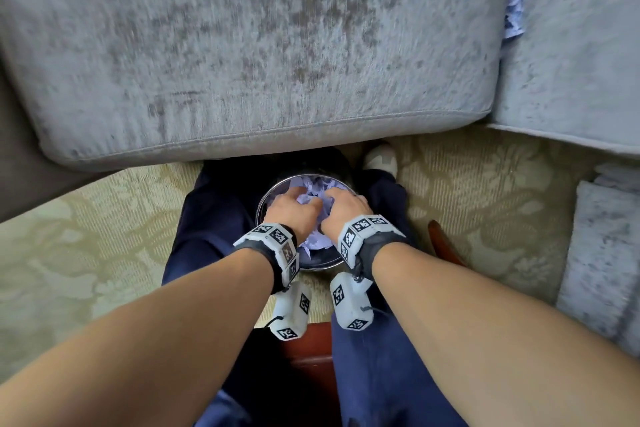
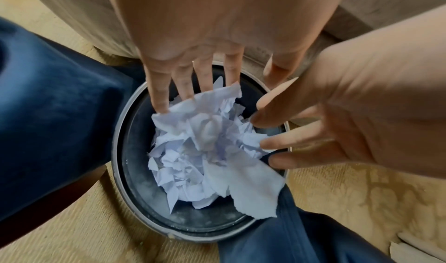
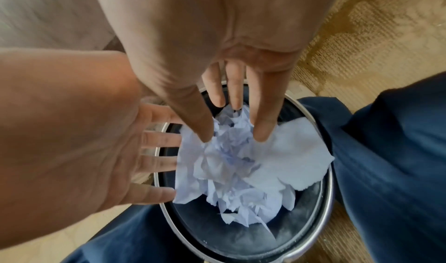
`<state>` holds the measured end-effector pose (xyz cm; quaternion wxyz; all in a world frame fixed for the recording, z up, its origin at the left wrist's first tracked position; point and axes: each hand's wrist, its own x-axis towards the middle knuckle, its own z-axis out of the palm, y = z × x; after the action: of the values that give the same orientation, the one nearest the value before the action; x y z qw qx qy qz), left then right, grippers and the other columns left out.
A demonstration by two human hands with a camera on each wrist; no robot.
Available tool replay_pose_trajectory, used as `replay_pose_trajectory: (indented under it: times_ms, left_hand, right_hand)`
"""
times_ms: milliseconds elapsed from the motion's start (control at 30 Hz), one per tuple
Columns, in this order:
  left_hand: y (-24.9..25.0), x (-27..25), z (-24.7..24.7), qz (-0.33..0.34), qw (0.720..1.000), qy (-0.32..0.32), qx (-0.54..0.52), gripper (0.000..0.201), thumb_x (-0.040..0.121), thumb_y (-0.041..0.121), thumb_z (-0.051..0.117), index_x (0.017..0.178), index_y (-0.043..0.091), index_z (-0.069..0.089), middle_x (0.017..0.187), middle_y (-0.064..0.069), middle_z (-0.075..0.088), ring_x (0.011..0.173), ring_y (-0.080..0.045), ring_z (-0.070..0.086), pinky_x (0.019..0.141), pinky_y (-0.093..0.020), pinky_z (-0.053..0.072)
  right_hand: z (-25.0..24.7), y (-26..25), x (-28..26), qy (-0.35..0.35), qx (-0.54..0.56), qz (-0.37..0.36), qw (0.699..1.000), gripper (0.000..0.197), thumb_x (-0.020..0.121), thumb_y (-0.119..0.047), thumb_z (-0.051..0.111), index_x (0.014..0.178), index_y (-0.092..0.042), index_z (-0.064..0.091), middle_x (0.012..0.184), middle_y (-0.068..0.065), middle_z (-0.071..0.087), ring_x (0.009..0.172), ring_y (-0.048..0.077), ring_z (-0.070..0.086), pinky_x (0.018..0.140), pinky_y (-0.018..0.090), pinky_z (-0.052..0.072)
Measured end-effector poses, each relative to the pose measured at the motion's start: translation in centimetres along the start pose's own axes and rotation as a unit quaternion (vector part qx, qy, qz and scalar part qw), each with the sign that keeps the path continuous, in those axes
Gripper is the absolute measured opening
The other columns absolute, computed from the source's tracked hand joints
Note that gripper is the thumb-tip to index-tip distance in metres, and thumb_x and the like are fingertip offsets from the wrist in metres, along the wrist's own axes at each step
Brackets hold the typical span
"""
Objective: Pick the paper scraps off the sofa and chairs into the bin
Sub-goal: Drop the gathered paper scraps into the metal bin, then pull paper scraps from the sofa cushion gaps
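A round dark bin with a metal rim stands on the carpet between my knees. It holds a heap of white paper scraps. My left hand and right hand are both over the bin. Their fingers are straight and spread, with the tips touching the top of the heap. Neither hand grips anything. One more paper scrap is wedged in the gap between two sofa cushions at the upper right.
A grey sofa cushion fills the view just beyond the bin, with a second cushion to its right. Patterned beige carpet lies on both sides. A red-brown wooden chair part and grey upholstery are at my right.
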<state>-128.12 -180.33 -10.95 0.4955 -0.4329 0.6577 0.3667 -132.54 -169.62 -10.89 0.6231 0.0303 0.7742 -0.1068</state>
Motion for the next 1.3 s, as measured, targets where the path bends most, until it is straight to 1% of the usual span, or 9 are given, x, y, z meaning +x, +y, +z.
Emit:
replay_pose_trajectory:
  times_ms: [133, 267, 433, 567, 700, 967, 1133, 1233, 1300]
  left_hand:
    - [1.9, -1.2, -0.8, 0.000, 1.000, 0.007, 0.012, 0.044, 0.098, 0.040, 0.045, 0.136, 0.021, 0.055, 0.138, -0.010, 0.058, 0.124, -0.031, 0.053, 0.097, -0.031, 0.040]
    - [4.0, -2.9, -2.0, 0.012, 0.999, 0.034, 0.037, 0.039, 0.098, 0.038, 0.045, 0.130, 0.023, 0.060, 0.129, -0.009, 0.063, 0.117, -0.031, 0.057, 0.091, -0.030, 0.042]
    - [6.6, -5.7, -4.0, 0.023, 0.998, 0.035, 0.047, 0.035, 0.094, 0.038, 0.050, 0.123, 0.025, 0.066, 0.119, -0.006, 0.068, 0.110, -0.028, 0.060, 0.088, -0.029, 0.046]
    - [10.8, -8.3, -5.7, 0.072, 0.993, 0.045, 0.081, 0.020, 0.091, 0.034, 0.054, 0.102, 0.028, 0.069, 0.096, -0.004, 0.070, 0.096, -0.027, 0.064, 0.075, -0.028, 0.046]
    - [16.2, -10.1, -7.6, 0.146, 0.985, 0.059, 0.075, 0.013, 0.091, 0.033, 0.057, 0.099, 0.031, 0.066, 0.100, -0.002, 0.072, 0.090, -0.022, 0.066, 0.069, -0.026, 0.046]
    - [25.1, -8.7, -11.1, 0.279, 0.955, 0.047, 0.086, 0.021, 0.094, 0.033, 0.054, 0.110, 0.026, 0.065, 0.101, 0.007, 0.067, 0.084, -0.016, 0.064, 0.062, -0.023, 0.044]
    - [24.7, -8.7, -16.3, 0.314, 0.936, 0.063, 0.146, 0.027, 0.092, 0.032, 0.055, 0.117, 0.024, 0.064, 0.099, 0.011, 0.065, 0.096, -0.019, 0.063, 0.077, -0.029, 0.049]
    - [23.6, -8.5, -19.7, 0.361, 0.900, 0.070, 0.235, 0.031, 0.091, 0.035, 0.053, 0.119, 0.024, 0.062, 0.111, 0.003, 0.066, 0.099, -0.024, 0.063, 0.079, -0.033, 0.050]
    - [23.4, -8.2, -21.5, 0.375, 0.884, 0.068, 0.273, 0.032, 0.091, 0.036, 0.053, 0.120, 0.024, 0.061, 0.114, 0.002, 0.063, 0.101, -0.025, 0.062, 0.079, -0.033, 0.048]
  right_hand:
    - [-2.3, 0.0, -0.9, 0.006, 0.028, -0.008, 1.000, 0.035, 0.082, -0.011, 0.061, 0.116, -0.019, 0.063, 0.115, 0.013, 0.062, 0.114, 0.031, 0.055, 0.091, 0.032, 0.050]
    - [-4.3, -0.1, -1.9, 0.012, 0.050, -0.009, 0.999, 0.040, 0.082, -0.011, 0.062, 0.120, -0.022, 0.063, 0.117, 0.013, 0.060, 0.111, 0.030, 0.057, 0.092, 0.033, 0.050]
    - [-7.8, -0.2, -3.9, 0.026, 0.057, -0.019, 0.998, 0.024, 0.082, -0.012, 0.063, 0.101, -0.022, 0.072, 0.107, 0.010, 0.066, 0.096, 0.028, 0.063, 0.084, 0.030, 0.055]
    - [-11.6, 0.0, -5.5, 0.051, 0.054, -0.033, 0.997, 0.022, 0.081, -0.016, 0.063, 0.099, -0.024, 0.072, 0.108, 0.004, 0.068, 0.099, 0.026, 0.062, 0.081, 0.029, 0.052]
    - [-16.2, 0.8, -7.1, 0.116, 0.061, -0.031, 0.991, 0.018, 0.082, -0.018, 0.063, 0.096, -0.025, 0.071, 0.105, 0.005, 0.069, 0.098, 0.028, 0.063, 0.078, 0.027, 0.051]
    - [-23.6, 0.3, -7.6, 0.239, 0.031, 0.002, 0.971, 0.019, 0.083, -0.016, 0.055, 0.097, -0.022, 0.067, 0.099, 0.010, 0.068, 0.094, 0.034, 0.062, 0.070, 0.030, 0.044]
    - [-26.3, -4.3, -7.8, 0.257, 0.006, 0.037, 0.966, 0.019, 0.084, -0.017, 0.054, 0.097, -0.017, 0.068, 0.101, 0.007, 0.068, 0.090, 0.032, 0.060, 0.074, 0.032, 0.050]
    - [-28.2, -7.4, -7.9, 0.269, -0.009, 0.051, 0.962, 0.016, 0.085, -0.014, 0.057, 0.097, -0.011, 0.067, 0.099, 0.009, 0.066, 0.080, 0.028, 0.057, 0.071, 0.031, 0.052]
    - [-29.3, -8.8, -7.8, 0.278, -0.018, 0.052, 0.959, 0.020, 0.086, -0.017, 0.059, 0.103, -0.008, 0.066, 0.106, 0.011, 0.065, 0.088, 0.030, 0.061, 0.072, 0.032, 0.052]
